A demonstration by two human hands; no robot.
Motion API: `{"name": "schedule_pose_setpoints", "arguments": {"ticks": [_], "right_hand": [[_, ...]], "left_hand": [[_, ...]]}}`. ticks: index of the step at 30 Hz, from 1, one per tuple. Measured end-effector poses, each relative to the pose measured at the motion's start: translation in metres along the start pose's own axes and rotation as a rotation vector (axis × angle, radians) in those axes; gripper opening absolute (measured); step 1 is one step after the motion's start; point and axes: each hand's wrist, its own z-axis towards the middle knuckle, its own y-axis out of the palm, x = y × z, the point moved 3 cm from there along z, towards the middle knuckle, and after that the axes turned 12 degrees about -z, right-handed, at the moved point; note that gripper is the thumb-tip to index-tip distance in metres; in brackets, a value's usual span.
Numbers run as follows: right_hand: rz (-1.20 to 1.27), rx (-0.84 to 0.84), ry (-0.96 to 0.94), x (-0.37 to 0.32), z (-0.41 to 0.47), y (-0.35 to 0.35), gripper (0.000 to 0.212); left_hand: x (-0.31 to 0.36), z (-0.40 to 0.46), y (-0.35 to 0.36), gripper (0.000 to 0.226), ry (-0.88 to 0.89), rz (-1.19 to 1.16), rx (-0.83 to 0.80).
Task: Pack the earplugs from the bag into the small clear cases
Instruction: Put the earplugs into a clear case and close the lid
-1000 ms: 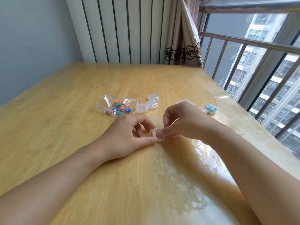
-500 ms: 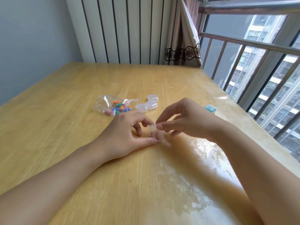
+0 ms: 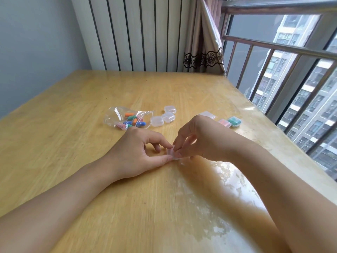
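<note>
Both hands meet on the wooden table [image 3: 73,125]: the left hand [image 3: 135,154] lies palm-down, thumb and forefinger pinching a small clear case [image 3: 173,154], while the right hand [image 3: 202,139] arches above it, fingertips pressing its top. Beyond the left hand lies the bag of earplugs [image 3: 127,119], three empty cases [image 3: 165,117] beside it. Beyond the right hand sit filled cases [image 3: 230,122], near the table's window-side edge; bare wood spreads left.

wooden table [image 3: 73,143] bears earplug bag [image 3: 127,119], clear cases [image 3: 165,116], filled cases [image 3: 230,122].
</note>
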Motion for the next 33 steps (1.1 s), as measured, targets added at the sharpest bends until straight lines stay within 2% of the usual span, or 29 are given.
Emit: {"name": "schedule_pose_setpoints", "arguments": {"ticks": [4, 6, 9, 12, 14, 16, 18, 20, 23, 26, 29, 31, 33], "right_hand": [[-0.087, 0.02, -0.058, -0.007, -0.002, 0.002, 0.017], [-0.137, 0.114, -0.046, -0.002, 0.0, -0.004, 0.015], [-0.221, 0.305, 0.087, 0.023, 0.002, -0.027, 0.018], [-0.168, 0.286, 0.213, 0.048, 0.003, -0.033, 0.015], [-0.146, 0.314, 0.211, 0.053, 0.007, -0.028, 0.008], [-0.143, 0.323, 0.184, 0.05, 0.01, -0.024, 0.016], [-0.213, 0.242, 0.168, 0.045, 0.012, -0.017, 0.024], [-0.327, 0.226, 0.193, 0.046, 0.012, -0.015, 0.022], [-0.475, 0.332, 0.344, 0.062, 0.007, -0.025, 0.023], [-0.503, 0.356, 0.45, 0.076, 0.002, -0.034, 0.025], [-0.406, 0.448, 0.44, 0.076, 0.002, -0.038, 0.027], [-0.319, 0.634, 0.421, 0.07, -0.001, -0.048, 0.018], [-0.141, 0.777, 0.41, 0.064, -0.003, -0.055, 0.018]], "left_hand": [[-0.001, 0.0, 0.0, 0.019, -0.009, 0.014, -0.016], [-0.005, 0.001, -0.001, 0.021, -0.014, -0.016, 0.019], [-0.009, 0.002, -0.003, 0.022, -0.034, -0.055, 0.095], [-0.011, 0.002, 0.0, 0.024, -0.053, -0.043, 0.062], [-0.011, 0.002, 0.001, 0.024, -0.058, -0.039, 0.046], [-0.011, 0.003, 0.001, 0.023, -0.06, -0.041, 0.061], [-0.01, 0.003, 0.0, 0.021, -0.055, -0.048, 0.088], [-0.01, 0.003, -0.003, 0.019, -0.026, -0.038, 0.12], [-0.009, 0.005, -0.009, 0.015, 0.055, 0.026, 0.226], [-0.006, 0.006, -0.018, 0.013, 0.133, 0.084, 0.384], [-0.002, 0.006, -0.027, 0.012, 0.179, 0.104, 0.508], [-0.001, 0.005, -0.032, 0.01, 0.188, 0.111, 0.581], [-0.002, 0.005, -0.037, 0.013, 0.176, 0.134, 0.644]]}}
